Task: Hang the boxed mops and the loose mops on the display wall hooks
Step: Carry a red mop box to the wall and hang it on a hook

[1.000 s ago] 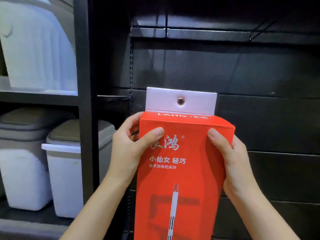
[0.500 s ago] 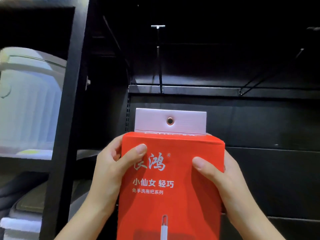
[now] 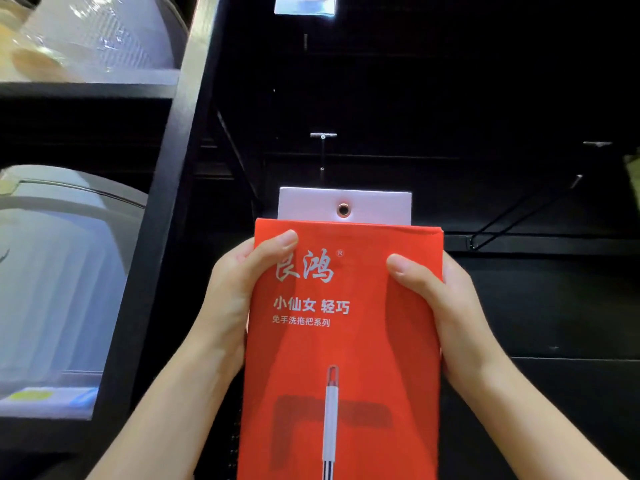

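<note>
Since the frame a second ago your view has tilted upward: the lidded bins at lower left have dropped out of sight and the display wall hook (image 3: 322,151) with its small bright crossbar has come into view above the box. You hold the red mop box (image 3: 343,341) upright in front of the black display wall (image 3: 519,306). Your left hand (image 3: 235,292) grips its left edge, thumb laid across the front near the top corner and fingers curled behind. Your right hand (image 3: 436,306) grips the right edge the same way, thumb pressed on the front.

The white hang tab (image 3: 377,206) stands up from the top of the box, and its copper-ringed eyelet (image 3: 343,209) sits below the hook and a little to its right, not yet on it. White brush lettering at the top, partly covered by your left thumb, ends in "鸿" with an ® mark. Beneath it you can read "小仙女 轻巧" and a smaller line, "免手洗拖把系列". Lower down is a picture of a white mop handle.

To your left, a black shelf unit (image 3: 162,237) carries pale, translucent plastic containers (image 3: 59,271), blurred. A second hook (image 3: 526,213) juts from the wall at right.
</note>
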A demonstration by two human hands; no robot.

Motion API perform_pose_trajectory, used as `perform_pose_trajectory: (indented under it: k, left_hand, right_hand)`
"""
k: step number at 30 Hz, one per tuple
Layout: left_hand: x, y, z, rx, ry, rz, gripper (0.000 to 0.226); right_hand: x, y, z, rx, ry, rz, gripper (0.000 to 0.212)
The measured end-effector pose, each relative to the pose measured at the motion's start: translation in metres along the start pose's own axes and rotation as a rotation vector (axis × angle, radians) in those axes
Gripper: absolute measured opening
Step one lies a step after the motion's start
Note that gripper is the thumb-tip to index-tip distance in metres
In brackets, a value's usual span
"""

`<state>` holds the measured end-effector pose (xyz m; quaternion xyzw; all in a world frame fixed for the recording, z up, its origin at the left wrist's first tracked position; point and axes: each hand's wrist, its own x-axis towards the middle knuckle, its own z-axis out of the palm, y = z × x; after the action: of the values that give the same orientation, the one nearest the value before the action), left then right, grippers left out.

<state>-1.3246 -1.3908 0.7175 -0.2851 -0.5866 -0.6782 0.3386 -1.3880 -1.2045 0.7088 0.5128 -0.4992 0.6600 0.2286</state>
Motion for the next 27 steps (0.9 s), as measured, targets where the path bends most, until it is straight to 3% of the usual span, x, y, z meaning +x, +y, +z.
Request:
perform_pose_trajectory:
  k: [4, 9, 27]
  left_hand:
    - [0.019, 0.012, -0.003, 0.035, -0.041, 0.016, 0.058]
    - [0.029, 0.016, -0.009, 0.03, -0.034, 0.057, 0.067]
    - [0.079, 0.012, -0.018, 0.04, 0.009, 0.258, 0.058]
  right_hand:
    - [0.018, -0.002, -0.002, 0.001, -0.012, 0.0, 0.053]
    - [0.034, 0.0, 0.001, 0.049, -0.047, -0.016, 0.053]
    - [0.089, 0.011, 0.0, -0.063, -0.093, -0.157, 0.047]
